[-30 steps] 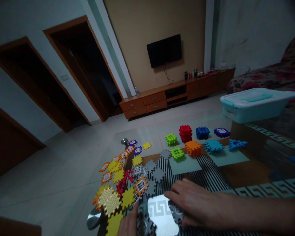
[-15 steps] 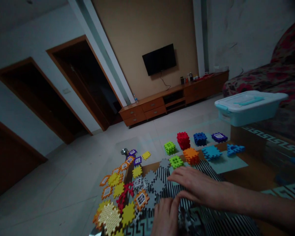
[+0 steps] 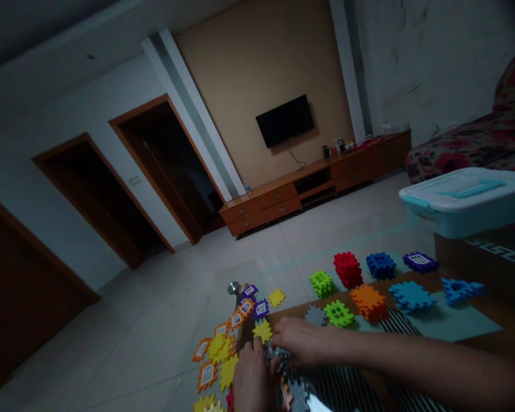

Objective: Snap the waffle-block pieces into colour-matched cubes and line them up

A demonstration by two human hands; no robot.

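Grey interlocking tiles (image 3: 278, 353) lie between my two hands, partly hidden by the fingers. My left hand (image 3: 252, 375) is curled at their left side, thumb toward them. From the right, my right hand (image 3: 298, 342) bends its fingers down over the same tiles. Below, another grey tile (image 3: 299, 395) rests on the striped cloth. A yellow tile (image 3: 262, 331) sits just beyond the fingertips. To the left are more yellow tiles (image 3: 220, 347) and orange window tiles (image 3: 207, 375). A single grey tile (image 3: 315, 315) lies beyond my right wrist.
Stacks of green (image 3: 339, 313), red (image 3: 347, 269), orange (image 3: 369, 303), dark blue (image 3: 380, 265) and light blue tiles (image 3: 412, 296) stand on the glass table. Blue triangle pieces (image 3: 460, 290) and a purple window tile (image 3: 420, 261) are at the right. A lidded teal box (image 3: 467, 209) stands behind.
Both hands have moved left and away from me, from over the striped cloth to the grey tiles. The view has tilted, shifting the table lower in the picture.
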